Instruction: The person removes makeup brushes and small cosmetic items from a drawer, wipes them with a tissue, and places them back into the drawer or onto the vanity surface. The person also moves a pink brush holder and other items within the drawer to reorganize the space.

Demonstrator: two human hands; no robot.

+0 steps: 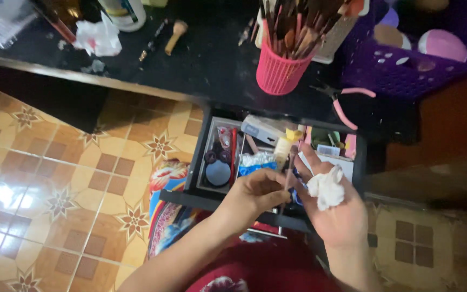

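Note:
My left hand (258, 193) pinches a thin brush-like stick (289, 172) that stands nearly upright over the open drawer (197, 162). My right hand (333, 208) is held palm up beside it, fingers spread, with a crumpled white tissue (326, 187) resting in the palm. The stick's upper end lies close to my right fingers. Both hands hover over the drawer's front edge. The drawer holds small cosmetic items, tubes and a round dark compact (218, 172).
A black desk top (206, 59) carries a pink mesh cup (279, 73) full of brushes, pink-handled pliers (347, 103), a purple basket (406, 65), a crumpled tissue (98, 37) and a small wooden brush (175, 33). Patterned tile floor (55, 178) lies to the left.

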